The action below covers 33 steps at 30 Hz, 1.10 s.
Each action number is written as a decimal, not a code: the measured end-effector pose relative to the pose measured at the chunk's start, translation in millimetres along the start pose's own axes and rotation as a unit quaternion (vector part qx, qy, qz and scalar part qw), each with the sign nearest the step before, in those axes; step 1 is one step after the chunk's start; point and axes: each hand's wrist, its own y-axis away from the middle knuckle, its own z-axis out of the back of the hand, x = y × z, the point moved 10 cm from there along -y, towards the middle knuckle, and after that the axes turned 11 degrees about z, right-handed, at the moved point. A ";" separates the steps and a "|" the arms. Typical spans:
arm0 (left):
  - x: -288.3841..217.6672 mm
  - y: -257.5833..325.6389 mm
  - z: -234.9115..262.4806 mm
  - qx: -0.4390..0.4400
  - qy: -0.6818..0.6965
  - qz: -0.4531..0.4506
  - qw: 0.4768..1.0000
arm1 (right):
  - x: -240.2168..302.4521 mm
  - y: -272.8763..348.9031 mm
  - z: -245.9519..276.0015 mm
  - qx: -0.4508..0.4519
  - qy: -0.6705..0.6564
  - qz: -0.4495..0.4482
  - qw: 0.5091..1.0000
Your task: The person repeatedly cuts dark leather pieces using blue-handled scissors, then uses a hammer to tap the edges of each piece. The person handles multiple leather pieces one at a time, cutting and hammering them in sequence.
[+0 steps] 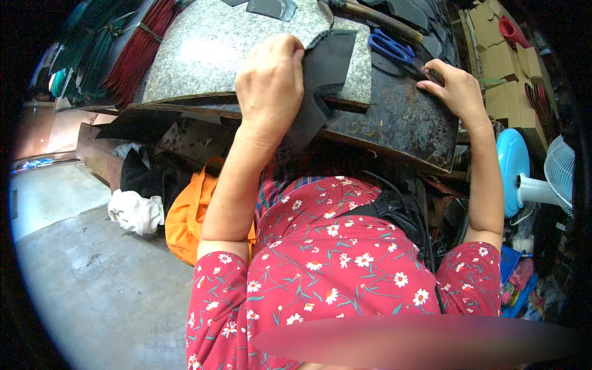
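A black sheet piece [333, 60] with a notched edge stands tilted over the near edge of the board. My left hand [269, 83] is closed on its left edge, with the fingertips hidden behind the knuckles. Over to the right, blue-handled scissors [392, 47] lie with their handles pointing away to the left. Their blades run between the thumb and forefinger of my right hand [455, 92], which is curled round them; the blade tips are hidden. Beneath the sheet is a speckled grey board [203, 52] on the dark worktable [401, 123].
A wooden-handled hammer [379, 18] and dark cut pieces [425, 37] lie at the back. Bundled dark red strips [145, 49] are at the left. Tan boxes [502, 68] and a blue-and-white fan [512, 176] stand right. An orange bag [185, 213] hangs below the table.
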 end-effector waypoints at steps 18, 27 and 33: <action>55.8 17.7 -6.9 0.114 0.472 0.219 0.846 | 152.6 -70.2 -1.8 0.001 -0.641 0.176 0.747; -29.9 19.2 28.7 -0.023 0.041 -0.147 0.988 | 142.7 -63.4 -17.0 0.001 -0.647 0.160 0.745; -18.9 14.9 13.8 0.046 0.104 -0.065 0.991 | 144.6 -60.6 -14.5 -0.010 -0.602 0.181 0.778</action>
